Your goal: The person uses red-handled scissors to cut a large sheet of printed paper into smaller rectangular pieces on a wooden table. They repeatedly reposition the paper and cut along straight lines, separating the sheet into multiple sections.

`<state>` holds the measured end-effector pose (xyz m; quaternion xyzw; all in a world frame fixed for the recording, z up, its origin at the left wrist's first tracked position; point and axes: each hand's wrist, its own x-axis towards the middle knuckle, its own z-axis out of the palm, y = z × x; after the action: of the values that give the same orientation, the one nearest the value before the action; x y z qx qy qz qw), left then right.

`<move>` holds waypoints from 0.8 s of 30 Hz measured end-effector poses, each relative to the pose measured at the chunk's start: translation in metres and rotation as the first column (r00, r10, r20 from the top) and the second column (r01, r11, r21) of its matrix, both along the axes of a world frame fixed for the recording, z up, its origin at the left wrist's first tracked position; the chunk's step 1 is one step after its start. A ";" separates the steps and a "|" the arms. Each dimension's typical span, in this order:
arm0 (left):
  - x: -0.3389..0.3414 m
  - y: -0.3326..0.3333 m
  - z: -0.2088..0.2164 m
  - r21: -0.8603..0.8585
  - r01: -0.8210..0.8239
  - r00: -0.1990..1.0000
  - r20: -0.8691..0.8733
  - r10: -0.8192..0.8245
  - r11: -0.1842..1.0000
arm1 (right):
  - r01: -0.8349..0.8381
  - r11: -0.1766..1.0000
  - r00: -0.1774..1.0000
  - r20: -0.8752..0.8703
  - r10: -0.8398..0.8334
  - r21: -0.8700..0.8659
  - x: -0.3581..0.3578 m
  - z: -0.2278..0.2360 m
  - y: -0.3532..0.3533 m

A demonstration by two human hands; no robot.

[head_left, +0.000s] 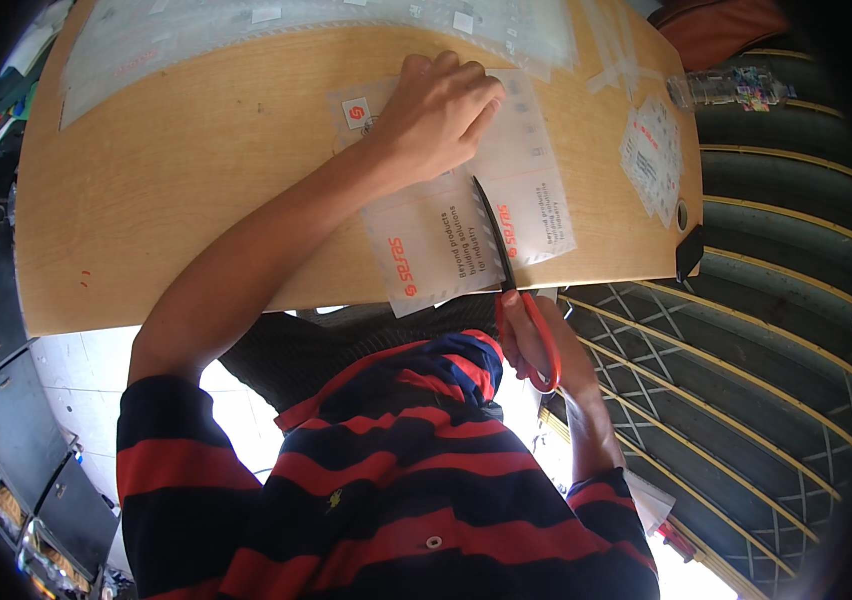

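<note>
A translucent printed plastic sheet (401, 245) with red and dark lettering lies on the table, reaching over its near edge. My left hand (443, 112) rests on the sheet's upper middle, fingers curled and pressed down on it; what lies under the palm is hidden. In my right hand (523, 335), just off the near table edge, is a pair of scissors (550, 350) with red handles and dark blades. The blades point away from me along a line between two printed panels, tips close below my left hand. They look nearly closed.
Larger translucent sheets (206, 58) cover the far side of the wooden table (176, 190). Toward the right edge lie small printed plastic pieces (652, 160), clear strips (618, 50) and a clear plastic bottle (731, 90). A reddish-brown bag (716, 30) sits beyond. Dark cabinets (16, 410) stand left.
</note>
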<state>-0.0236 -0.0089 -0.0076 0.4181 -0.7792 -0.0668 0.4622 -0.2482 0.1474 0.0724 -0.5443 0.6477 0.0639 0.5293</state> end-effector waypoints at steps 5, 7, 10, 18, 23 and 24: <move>0.002 -0.002 0.001 0.099 0.064 0.987 -0.151 -0.049 0.993 | 0.008 1.000 0.999 0.046 -0.008 0.004 -0.003 -0.006 0.003; 0.003 -0.002 0.003 0.129 0.076 0.984 -0.168 -0.054 0.989 | 0.019 0.999 0.991 0.132 -0.015 -0.028 -0.001 -0.004 0.005; 0.003 0.003 0.008 0.147 0.086 0.986 -0.154 -0.063 0.985 | 0.120 0.993 0.970 0.212 -0.119 0.008 0.006 0.004 0.004; -0.004 0.013 0.011 0.237 0.156 0.963 -0.251 -0.094 0.959 | 0.129 0.991 0.978 0.157 -0.134 0.038 0.011 0.008 0.000; -0.004 0.013 0.013 0.264 0.171 0.960 -0.260 -0.101 0.949 | 0.090 0.996 0.985 0.150 -0.090 0.007 0.009 0.005 0.000; -0.004 0.013 0.014 0.273 0.172 0.961 -0.257 -0.100 0.947 | 0.093 0.996 0.985 0.144 -0.093 0.006 0.010 0.005 0.000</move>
<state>-0.0272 0.0046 0.0060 0.4155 -0.7263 -0.2632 0.4802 -0.2383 0.1477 0.0778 -0.5169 0.6325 -0.0005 0.5769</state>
